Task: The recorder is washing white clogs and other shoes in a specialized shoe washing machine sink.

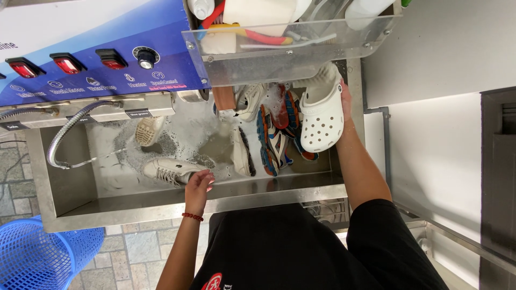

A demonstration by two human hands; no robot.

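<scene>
Clog (pixel 321 115) in white, holes facing up, sits gripped in the person's right hand (pixel 345 102) over the right end of the steel sink (pixel 161 207), fingers wrapped behind it, apparently so it can be kept clear of the suds. Left of the clog, a colourful sneaker (pixel 269 142) and other shoes lie heaped in the basin, soles and sides turned every way. Further left, a pale sneaker (pixel 169 171) lies on its side in foamy water, and the left hand (pixel 199 185) hovers just at its toe, fingers loosely curled and grasping nothing. A metal hose (pixel 70 134) loops down at the sink's left end, sending a thin jet towards the foam. Above the sink, a blue panel (pixel 107 59) carries red switches (pixel 67 64) and a knob (pixel 145 57). Below the sink's left corner stands a blue basket (pixel 43 258).
</scene>
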